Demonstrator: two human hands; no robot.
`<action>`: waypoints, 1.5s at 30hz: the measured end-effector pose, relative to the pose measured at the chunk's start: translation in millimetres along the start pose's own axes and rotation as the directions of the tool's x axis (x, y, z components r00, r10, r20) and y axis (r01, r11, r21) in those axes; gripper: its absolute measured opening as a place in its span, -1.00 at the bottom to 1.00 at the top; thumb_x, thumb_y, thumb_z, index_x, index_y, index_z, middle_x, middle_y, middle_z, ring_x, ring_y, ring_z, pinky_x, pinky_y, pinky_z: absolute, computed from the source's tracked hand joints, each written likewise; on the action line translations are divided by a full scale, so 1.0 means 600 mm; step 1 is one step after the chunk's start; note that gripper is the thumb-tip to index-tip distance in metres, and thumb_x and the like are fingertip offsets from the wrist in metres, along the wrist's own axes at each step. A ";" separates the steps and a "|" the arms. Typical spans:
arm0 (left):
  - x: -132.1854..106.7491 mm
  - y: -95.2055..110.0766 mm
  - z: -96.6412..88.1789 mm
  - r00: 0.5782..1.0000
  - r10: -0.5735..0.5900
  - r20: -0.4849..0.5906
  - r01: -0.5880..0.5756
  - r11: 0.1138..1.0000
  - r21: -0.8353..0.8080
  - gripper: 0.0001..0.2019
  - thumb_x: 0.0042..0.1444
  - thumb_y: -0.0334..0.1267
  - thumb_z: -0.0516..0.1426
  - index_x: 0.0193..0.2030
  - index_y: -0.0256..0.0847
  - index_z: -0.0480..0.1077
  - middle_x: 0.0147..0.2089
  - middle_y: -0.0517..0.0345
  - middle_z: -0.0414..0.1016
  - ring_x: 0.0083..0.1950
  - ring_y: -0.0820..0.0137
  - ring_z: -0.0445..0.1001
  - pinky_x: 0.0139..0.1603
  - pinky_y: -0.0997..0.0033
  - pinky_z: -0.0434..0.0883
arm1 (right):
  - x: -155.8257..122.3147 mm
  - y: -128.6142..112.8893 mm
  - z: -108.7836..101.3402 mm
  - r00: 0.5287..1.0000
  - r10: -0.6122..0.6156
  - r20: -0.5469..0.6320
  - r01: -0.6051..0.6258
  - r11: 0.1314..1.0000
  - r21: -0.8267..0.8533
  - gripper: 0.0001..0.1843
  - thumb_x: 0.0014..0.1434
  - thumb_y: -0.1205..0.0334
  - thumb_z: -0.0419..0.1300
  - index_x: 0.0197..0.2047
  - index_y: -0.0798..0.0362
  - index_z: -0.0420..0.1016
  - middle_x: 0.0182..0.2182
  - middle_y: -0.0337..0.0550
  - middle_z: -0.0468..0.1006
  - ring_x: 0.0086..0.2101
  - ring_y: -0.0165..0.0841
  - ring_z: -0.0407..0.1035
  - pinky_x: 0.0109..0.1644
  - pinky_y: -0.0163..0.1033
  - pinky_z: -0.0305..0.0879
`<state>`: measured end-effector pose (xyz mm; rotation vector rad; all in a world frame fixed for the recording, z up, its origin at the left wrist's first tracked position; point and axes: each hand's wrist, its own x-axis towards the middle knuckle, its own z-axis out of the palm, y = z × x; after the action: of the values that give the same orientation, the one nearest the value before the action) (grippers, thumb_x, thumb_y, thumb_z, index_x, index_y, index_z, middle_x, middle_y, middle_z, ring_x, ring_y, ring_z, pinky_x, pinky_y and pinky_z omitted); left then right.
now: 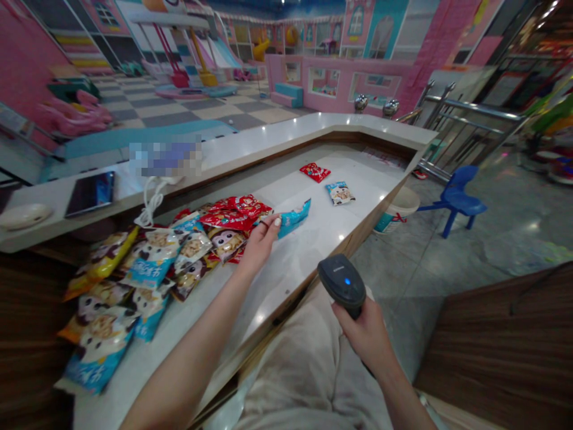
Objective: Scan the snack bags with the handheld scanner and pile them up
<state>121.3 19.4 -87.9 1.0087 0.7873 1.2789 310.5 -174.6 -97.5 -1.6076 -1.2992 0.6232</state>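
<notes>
White surface (290,286) under both hands, seen from above and running away toward the upper middle of the frame. Left hand (259,245) reached out at the centre, fingers (271,226) bent against the near end of a teal foil packet (295,218), contact plain but a firm grip impossible to tell for certain. Right hand (364,337) at the lower right, fingers wrapped closed round a black handheld scanner (341,283), its blue light lit, its nose well apart from the packet. Heaped left of centre, just beside the left hand, a spill of snack packets (152,263) in blue, yellow and red. Farther up the surface, lying apart, a red packet (315,172) and a pale blue-and-white packet (340,193). Beyond the edge at right, a blue plastic chair (456,194) on the floor. Step in hand, as judged: one packet singled out beside the heap, scanner held ready.
</notes>
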 end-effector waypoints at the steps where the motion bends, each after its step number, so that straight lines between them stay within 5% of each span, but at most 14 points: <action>1: 0.005 0.021 -0.002 0.990 0.137 0.018 -0.138 0.974 0.177 -0.78 0.12 -0.23 0.30 -0.08 -0.16 0.54 0.09 0.10 0.56 0.32 0.17 0.35 0.41 0.16 0.21 | 0.000 0.001 -0.001 1.000 0.003 0.000 -0.003 1.000 0.008 -0.84 0.09 0.22 0.22 -0.30 0.10 0.58 -0.43 -0.13 0.65 -0.39 -0.21 0.51 -0.31 -0.25 0.40; 4: 0.027 0.074 -0.026 0.871 0.475 0.124 -0.425 0.603 0.675 -0.68 0.16 -0.18 0.26 0.07 -0.08 0.50 0.33 0.13 0.35 0.44 0.08 0.14 0.52 0.03 -0.05 | 0.001 0.003 -0.002 1.000 0.029 0.005 -0.029 0.999 0.027 -0.83 0.09 0.21 0.21 -0.30 0.11 0.58 -0.44 -0.13 0.64 -0.39 -0.21 0.51 -0.31 -0.25 0.40; 6: 0.042 0.091 -0.056 0.816 0.567 0.111 -0.377 0.377 0.846 -0.66 0.17 -0.16 0.24 0.09 -0.08 0.47 0.39 0.10 0.24 0.46 -0.04 0.06 0.51 -0.13 -0.08 | 0.001 0.005 -0.003 0.999 0.034 -0.001 -0.034 0.999 0.023 -0.82 0.09 0.20 0.21 -0.30 0.12 0.58 -0.43 -0.11 0.65 -0.39 -0.20 0.51 -0.31 -0.24 0.40; 8: 0.053 0.095 -0.088 0.804 0.590 0.070 -0.288 0.284 0.915 -0.71 0.13 -0.16 0.24 0.01 -0.09 0.48 0.34 0.01 0.27 0.44 -0.17 0.06 0.46 -0.31 -0.07 | 0.003 0.007 -0.004 0.999 0.034 -0.010 -0.034 0.999 0.014 -0.80 0.09 0.20 0.21 -0.30 0.13 0.59 -0.42 -0.10 0.65 -0.38 -0.19 0.51 -0.31 -0.24 0.40; 11: 0.058 0.091 -0.112 0.818 0.572 0.065 -0.253 0.256 0.933 -0.76 0.04 -0.11 0.27 -0.14 -0.07 0.48 0.22 -0.05 0.39 0.43 -0.28 0.06 0.41 -0.52 -0.13 | 0.006 0.009 -0.005 0.999 0.032 -0.009 -0.032 0.999 0.011 -0.81 0.09 0.20 0.22 -0.31 0.13 0.59 -0.43 -0.10 0.65 -0.39 -0.20 0.51 -0.31 -0.24 0.40; 13: 0.058 0.088 -0.098 0.808 0.583 0.082 -0.286 0.268 0.920 -0.69 0.03 -0.05 0.28 -0.09 -0.05 0.48 0.25 -0.02 0.37 0.46 -0.26 -0.02 0.43 -0.50 -0.19 | 0.009 0.011 -0.006 1.000 0.028 -0.012 -0.027 0.999 0.019 -0.82 0.09 0.21 0.22 -0.30 0.12 0.60 -0.42 -0.11 0.66 -0.38 -0.21 0.51 -0.31 -0.25 0.40; 18: 0.110 0.051 0.016 0.841 0.472 0.266 -0.484 0.435 0.759 -0.58 0.14 -0.16 0.22 0.15 -0.12 0.40 0.27 0.00 0.34 0.44 -0.06 0.08 0.51 -0.13 -0.10 | 0.023 0.021 -0.008 0.999 0.046 -0.014 -0.046 0.999 0.012 -0.85 0.10 0.21 0.22 -0.36 0.11 0.58 -0.48 -0.15 0.63 -0.44 -0.24 0.48 -0.36 -0.27 0.38; 21: 0.190 -0.011 0.089 0.862 0.342 0.375 -0.505 0.505 0.700 -0.44 0.08 -0.30 0.24 0.25 -0.28 0.31 0.31 -0.18 0.29 0.40 0.00 0.17 0.48 -0.02 0.00 | 0.035 0.028 -0.008 0.998 0.066 -0.007 -0.066 0.998 0.007 -0.84 0.11 0.20 0.21 -0.40 0.10 0.54 -0.53 -0.19 0.58 -0.49 -0.28 0.44 -0.42 -0.29 0.34; 25: 0.319 -0.106 0.151 0.892 0.219 0.394 -0.443 0.587 0.677 -0.31 -0.03 -0.43 0.29 0.28 -0.38 0.27 0.44 -0.35 0.09 0.50 -0.09 -0.05 0.49 -0.07 -0.13 | 0.050 0.041 -0.003 0.997 0.067 0.022 -0.068 0.998 0.019 -0.84 0.12 0.20 0.20 -0.44 0.09 0.50 -0.56 -0.21 0.54 -0.51 -0.31 0.40 -0.44 -0.32 0.31; 28: 0.404 -0.153 0.175 0.917 0.196 0.347 -0.397 0.522 0.754 -0.30 -0.04 -0.50 0.28 0.29 -0.52 0.23 0.48 -0.52 -0.06 0.52 -0.18 -0.15 0.48 -0.11 -0.16 | 0.059 0.056 0.002 0.996 0.079 0.042 -0.080 0.997 0.021 -0.84 0.13 0.21 0.19 -0.43 0.07 0.49 -0.55 -0.21 0.54 -0.50 -0.31 0.41 -0.44 -0.33 0.31; 33: 0.486 -0.181 0.189 0.905 0.179 0.385 -0.416 0.192 0.889 -0.42 0.23 -0.36 0.11 0.35 -0.59 0.14 0.48 -0.53 -0.08 0.52 -0.11 -0.13 0.46 -0.05 -0.12 | 0.072 0.076 0.008 0.991 0.125 0.054 -0.126 0.992 0.013 -0.81 0.15 0.19 0.20 -0.48 0.04 0.44 -0.64 -0.26 0.44 -0.56 -0.34 0.35 -0.50 -0.34 0.25; 39: 0.463 -0.167 0.175 0.899 0.178 0.400 -0.418 0.081 0.905 -0.61 0.35 -0.09 0.05 0.18 -0.28 0.36 0.16 -0.05 0.40 0.08 0.25 0.48 0.09 0.09 0.48 | 0.073 0.071 -0.001 0.994 0.095 0.046 -0.096 0.995 0.017 -0.83 0.13 0.20 0.21 -0.47 0.06 0.47 -0.59 -0.21 0.51 -0.54 -0.32 0.40 -0.48 -0.34 0.29; 45: 0.285 -0.132 0.119 0.918 0.163 0.362 -0.372 0.035 0.928 -0.56 0.26 -0.26 0.14 0.19 -0.51 0.34 0.18 -0.32 0.38 0.24 0.03 0.33 0.25 0.08 0.32 | 0.052 0.052 -0.005 0.998 0.059 0.024 -0.060 0.998 0.019 -0.81 0.14 0.18 0.19 -0.42 0.09 0.53 -0.54 -0.18 0.57 -0.49 -0.29 0.44 -0.43 -0.32 0.34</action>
<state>242.2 176.5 -122.4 2.5078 1.4610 0.7508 337.1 -145.9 -118.9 -1.6322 -1.2617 0.6911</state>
